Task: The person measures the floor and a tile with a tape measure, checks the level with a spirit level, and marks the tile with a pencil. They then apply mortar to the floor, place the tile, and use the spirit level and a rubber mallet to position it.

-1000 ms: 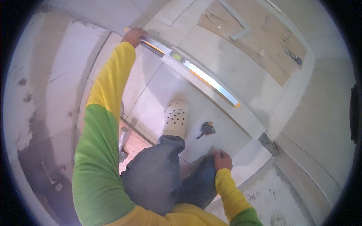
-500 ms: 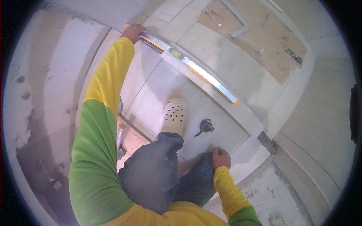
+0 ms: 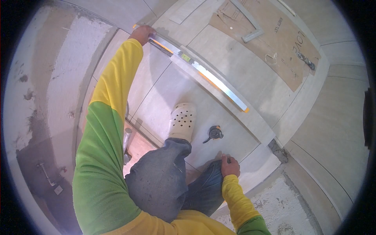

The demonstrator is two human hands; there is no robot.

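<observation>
My left hand [image 3: 141,34] is stretched far forward and grips the near end of a long aluminium spirit level [image 3: 199,70] that lies diagonally across pale floor tiles [image 3: 231,78]. My right hand [image 3: 230,166] rests closed on my right knee, close to the tile surface; whether it holds something small I cannot tell. A black and yellow tape measure [image 3: 214,133] lies on the tile between my white clog [image 3: 182,122] and the level.
A sheet of brown cardboard [image 3: 274,43] lies at the back with a metal square [image 3: 248,27] and small tools on it. Bare rough screed [image 3: 282,203] shows at the lower right. A plastered wall [image 3: 47,78] runs along the left.
The view has shifted slightly. My left hand stays on the level's end, and the level has barely moved. My right hand remains at my knee.
</observation>
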